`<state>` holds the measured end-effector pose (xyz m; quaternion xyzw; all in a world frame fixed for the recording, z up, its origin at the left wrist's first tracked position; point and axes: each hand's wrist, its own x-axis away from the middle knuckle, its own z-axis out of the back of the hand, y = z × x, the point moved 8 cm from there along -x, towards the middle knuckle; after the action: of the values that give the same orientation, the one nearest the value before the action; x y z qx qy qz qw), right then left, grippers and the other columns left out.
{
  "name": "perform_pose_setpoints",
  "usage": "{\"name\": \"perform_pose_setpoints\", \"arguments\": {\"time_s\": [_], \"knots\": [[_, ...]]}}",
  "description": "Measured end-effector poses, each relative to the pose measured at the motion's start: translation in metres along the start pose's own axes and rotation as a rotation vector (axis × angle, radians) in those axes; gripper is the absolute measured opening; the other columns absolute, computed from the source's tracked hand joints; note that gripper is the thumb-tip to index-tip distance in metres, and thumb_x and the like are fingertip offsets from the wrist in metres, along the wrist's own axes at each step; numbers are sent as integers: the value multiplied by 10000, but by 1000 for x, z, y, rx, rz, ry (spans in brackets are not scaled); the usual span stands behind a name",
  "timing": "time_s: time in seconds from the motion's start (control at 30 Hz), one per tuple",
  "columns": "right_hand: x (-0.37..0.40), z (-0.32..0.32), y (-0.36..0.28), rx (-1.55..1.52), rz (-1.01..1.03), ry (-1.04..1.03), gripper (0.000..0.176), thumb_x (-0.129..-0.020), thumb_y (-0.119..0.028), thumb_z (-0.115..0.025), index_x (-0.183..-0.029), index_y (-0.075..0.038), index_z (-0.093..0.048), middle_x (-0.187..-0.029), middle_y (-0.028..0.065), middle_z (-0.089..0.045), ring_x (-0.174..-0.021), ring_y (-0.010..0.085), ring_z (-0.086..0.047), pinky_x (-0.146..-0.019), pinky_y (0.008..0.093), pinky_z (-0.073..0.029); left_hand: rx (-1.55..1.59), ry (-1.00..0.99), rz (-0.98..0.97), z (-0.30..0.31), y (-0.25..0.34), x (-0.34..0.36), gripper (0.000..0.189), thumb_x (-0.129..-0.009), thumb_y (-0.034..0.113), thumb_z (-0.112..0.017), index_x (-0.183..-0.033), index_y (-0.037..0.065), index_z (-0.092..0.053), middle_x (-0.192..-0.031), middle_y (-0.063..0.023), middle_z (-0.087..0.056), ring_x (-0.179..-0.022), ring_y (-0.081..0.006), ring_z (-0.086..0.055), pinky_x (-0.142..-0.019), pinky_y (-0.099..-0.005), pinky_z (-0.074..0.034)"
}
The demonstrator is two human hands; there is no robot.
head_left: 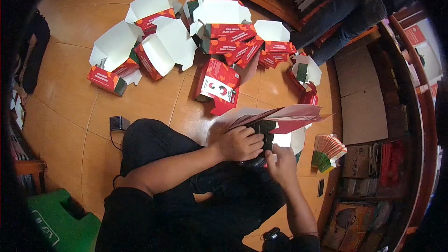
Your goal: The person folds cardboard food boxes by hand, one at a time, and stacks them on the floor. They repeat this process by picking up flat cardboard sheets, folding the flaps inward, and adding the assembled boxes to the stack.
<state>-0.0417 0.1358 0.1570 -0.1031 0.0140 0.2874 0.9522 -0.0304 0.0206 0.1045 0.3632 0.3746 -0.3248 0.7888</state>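
Over my lap I have a partly folded cardboard box, its panels reddish and blurred, with a dark green flap in the middle. My left hand is closed on the box's near left edge beside that flap. Close by on the right, my right hand has its fingers curled at the lower edge of the green flap, thumb up; the fingertips are partly hidden. A white inner panel shows behind the right hand.
Several red boxes with open white lids lie piled on the tiled floor ahead. A fanned stack of cards and a phone lie at right, near shelves. A small black cube sits left; another person's legs stand at the back right.
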Motion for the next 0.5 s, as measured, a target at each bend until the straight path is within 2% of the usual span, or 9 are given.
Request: {"name": "perform_pose_setpoints", "arguments": {"time_s": [0.07, 0.1, 0.13, 0.2, 0.23, 0.33, 0.4, 0.47, 0.5], "knots": [[-18, 0, 14, -312, -313, -95, 285, -904, -258, -621, -850, 20, -588, -689, 197, -619, -657, 390, -614, -612, 459, -454, -23, -44, -26, -6, 0, 3, 199, -759, 269, -712, -851, 102, -656, -1019, -36, -619, -847, -202, -570, -705, -329, -485], [-28, 1, 18, -330, -300, -35, 311, -937, -282, -590, -900, 27, -603, -694, 223, -630, -616, 415, -615, -534, 478, -434, -13, -100, -33, -11, 0, 6, 206, -761, 281, -712, -847, 103, -656, -1028, -35, -619, -862, -208, -568, -720, -336, -484], [-39, -5, 25, -328, -299, -33, 311, -937, -282, -590, -900, 27, -603, -694, 223, -630, -616, 415, -615, -534, 478, -434, -3, -156, -39, -16, 1, 7, 213, -763, 293, -712, -843, 104, -656, -1037, -35, -618, -877, -215, -567, -734, -344, -483], [-58, -16, 32, -34, -226, -90, 269, -922, -271, -590, -936, -11, -658, -786, 201, -685, -711, 431, -651, -615, 513, -491, -29, -156, 1, -16, 0, 4, 255, -738, 326, -730, -824, 97, -660, -1057, -45, -631, -888, -231, -580, -740, -351, -498], [-60, 0, 13, -37, -62, 81, 224, -896, -227, -608, -914, -11, -666, -760, 214, -670, -710, 445, -637, -620, 513, -493, -59, -156, 43, -14, -4, 3, 297, -713, 359, -748, -805, 89, -663, -1077, -54, -643, -898, -248, -593, -745, -357, -513], [-59, 19, -10, -35, 128, 279, 192, -865, -188, -626, -883, -2, -667, -746, 233, -649, -711, 453, -625, -620, 515, -492, -128, -40, 79, -2, -12, -3, 344, -720, 399, -746, -812, 77, -670, -1093, -74, -637, -913, -266, -598, -790, -377, -525], [-61, 9, -3, -33, 113, 240, 222, -859, -206, -623, -860, 12, -666, -760, 251, -647, -722, 462, -625, -643, 516, -497, -74, -87, 112, -9, -16, 0, 390, -749, 413, -729, -877, 48, -671, -1145, -118, -623, -951, -302, -606, -851, -425, -527], [-64, -27, 22, 34, -143, -137, 260, -871, -241, -613, -852, 11, -676, -758, 261, -647, -734, 462, -632, -672, 522, -498, -20, -97, 111, -13, -16, 1, 448, -770, 417, -718, -974, 25, -645, -1191, -164, -602, -1019, -340, -606, -906, -466, -507], [-63, -26, 25, 37, -151, -137, 260, -871, -241, -613, -852, 11, -676, -758, 261, -647, -734, 462, -632, -672, 522, -498, -11, -97, 108, -14, -15, 3, 448, -770, 417, -718, -974, 25, -645, -1191, -164, -602, -1019, -340, -606, -906, -466, -507]]}}
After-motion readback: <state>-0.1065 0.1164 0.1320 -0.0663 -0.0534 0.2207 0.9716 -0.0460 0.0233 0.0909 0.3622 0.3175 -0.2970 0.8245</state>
